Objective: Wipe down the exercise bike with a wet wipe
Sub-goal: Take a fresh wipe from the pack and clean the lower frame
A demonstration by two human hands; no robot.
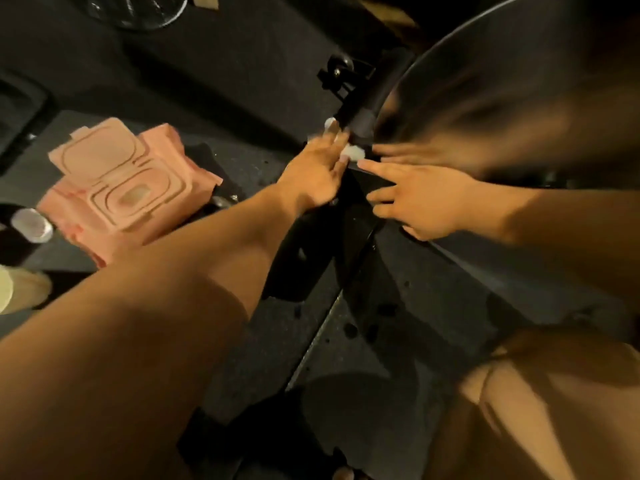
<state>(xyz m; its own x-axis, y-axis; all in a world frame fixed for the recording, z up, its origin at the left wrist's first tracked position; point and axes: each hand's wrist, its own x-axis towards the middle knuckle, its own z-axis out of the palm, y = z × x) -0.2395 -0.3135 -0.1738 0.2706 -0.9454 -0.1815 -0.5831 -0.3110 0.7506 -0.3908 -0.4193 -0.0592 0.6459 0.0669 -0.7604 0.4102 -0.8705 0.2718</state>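
The floor (242, 81) was dark speckled rubber, dimly lit. On the black frame of the exercise bike (356, 216) lay a white wet wipe (353, 153), pressed under the straight fingers of the left hand (317, 174). The right hand (422, 199), loosely spread and holding nothing, pointed its forefinger just beside the wipe. A pink wipe packet (121, 188) lay to the left, lid open.

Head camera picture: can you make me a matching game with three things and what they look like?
Things:
1. wet wipe
2. wipes pack
3. bike frame

Descriptions:
A. pink, lid flipped open, lying on the floor
B. black and shiny, between the two hands
C. white, under the fingers of the left hand

Pairs: 1-C, 2-A, 3-B
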